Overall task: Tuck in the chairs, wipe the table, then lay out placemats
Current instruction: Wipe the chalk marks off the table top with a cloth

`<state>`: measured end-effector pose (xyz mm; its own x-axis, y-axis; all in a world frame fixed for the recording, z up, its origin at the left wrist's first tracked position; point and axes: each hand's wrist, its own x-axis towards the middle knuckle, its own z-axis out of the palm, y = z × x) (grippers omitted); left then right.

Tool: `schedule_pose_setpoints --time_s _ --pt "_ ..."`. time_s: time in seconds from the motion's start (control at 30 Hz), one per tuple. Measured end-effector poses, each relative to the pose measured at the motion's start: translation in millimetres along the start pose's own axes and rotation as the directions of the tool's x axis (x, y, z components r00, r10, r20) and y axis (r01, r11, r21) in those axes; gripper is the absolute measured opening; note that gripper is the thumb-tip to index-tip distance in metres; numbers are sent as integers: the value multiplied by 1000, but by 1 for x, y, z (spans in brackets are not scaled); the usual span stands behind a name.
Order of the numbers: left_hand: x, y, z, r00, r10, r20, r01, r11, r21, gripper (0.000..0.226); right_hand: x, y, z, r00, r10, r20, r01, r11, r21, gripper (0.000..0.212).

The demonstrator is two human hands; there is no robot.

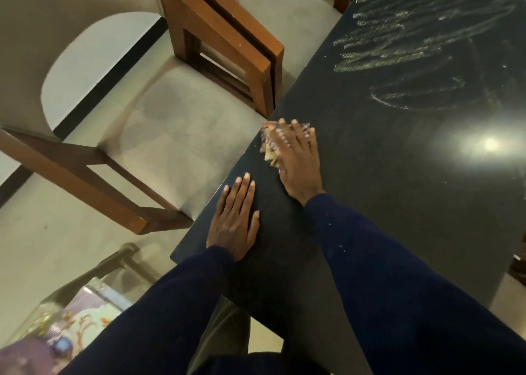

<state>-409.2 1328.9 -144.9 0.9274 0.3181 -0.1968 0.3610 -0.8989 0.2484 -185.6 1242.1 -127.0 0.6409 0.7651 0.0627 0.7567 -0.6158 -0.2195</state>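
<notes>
Gleaming black table (398, 192), wooden chairs (227, 41)

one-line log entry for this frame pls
phase: wipe | right hand presses cloth near table edge | left hand flat on table | streaks on far side

Long dark navy-blue fabric sleeves (170, 303) cover both arms down to the wrists. The right sleeve (384, 275) has some tiny white specks (340, 246). The left hand (233, 221) and right hand (296, 158) are bare.
</notes>
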Motion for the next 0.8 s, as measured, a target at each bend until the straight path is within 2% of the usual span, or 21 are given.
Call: schedule_pose_setpoints --time_s 0.07,0.17,0.27,0.37,0.4,0.47,0.53,0.6,0.7,0.8 --pt "-2 1 -1 1000 -1 -11 1 1000 -11 70 -24 2 -2 993 -113 36 113 994 -1 86" --pt "0 3 -1 999 3 -42 -4 999 -36 69 -53 35 -14 993 -113 26 114 993 -33 80" --pt "1 2 0 999 -2 -45 0 1000 -28 68 -46 59 -25 995 86 -42 -88 995 -37 74" --pt "2 3 -1 999 -6 -49 4 999 -36 69 -7 50 -22 962 268 -50 -269 962 -34 72" --pt "1 3 -1 998 -3 -55 2 999 -35 69 1 40 -18 963 264 -48 -266 964 -30 73" --pt "-1 2 -1 997 5 -74 -7 1000 -25 69 4 18 -8 987 156 -37 -157 987 -27 79" --pt "-4 -2 -3 996 10 -86 -12 1000 -19 70 -22 -2 -1 1000 14 -26 -15 1000 -27 85" --pt "-4 -2 -2 996 20 -86 -23 999 -34 70 -72 -6 -6 1000 -26 -11 26 1000 -5 86" --pt "-2 1 1 995 30 -99 -36 998 -55 69 -151 29 -20 995 94 -17 -94 995 -20 81" --pt "0 6 1 997 22 -76 -23 1000 -18 68 -204 85 -40 949 306 -74 -310 949 -51 78"
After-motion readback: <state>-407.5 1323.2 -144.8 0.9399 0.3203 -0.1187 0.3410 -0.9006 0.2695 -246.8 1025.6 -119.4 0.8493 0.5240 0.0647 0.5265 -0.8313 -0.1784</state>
